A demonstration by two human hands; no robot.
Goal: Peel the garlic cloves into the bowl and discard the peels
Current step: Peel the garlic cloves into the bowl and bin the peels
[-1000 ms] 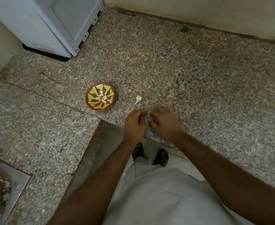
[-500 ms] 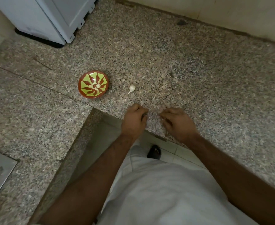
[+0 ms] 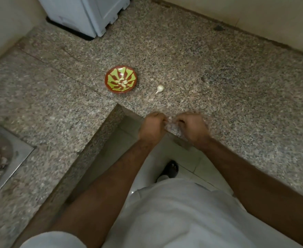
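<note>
The counter (image 3: 209, 72) is speckled granite-like stone with a dull polish. The bowl (image 3: 121, 79) looks like glazed ceramic, glossy red and green. The garlic clove (image 3: 160, 88) wears dry, papery white skin. The sink (image 3: 7, 158) is brushed metal. Floor tiles (image 3: 191, 169) look smooth and pale.

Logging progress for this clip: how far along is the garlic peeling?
Done: several peeled cloves lie in the bowl. In hand: left hand and right hand are curled together at the counter edge; what they hold is too blurred to tell. Left: one unpeeled clove beside the bowl.
</note>
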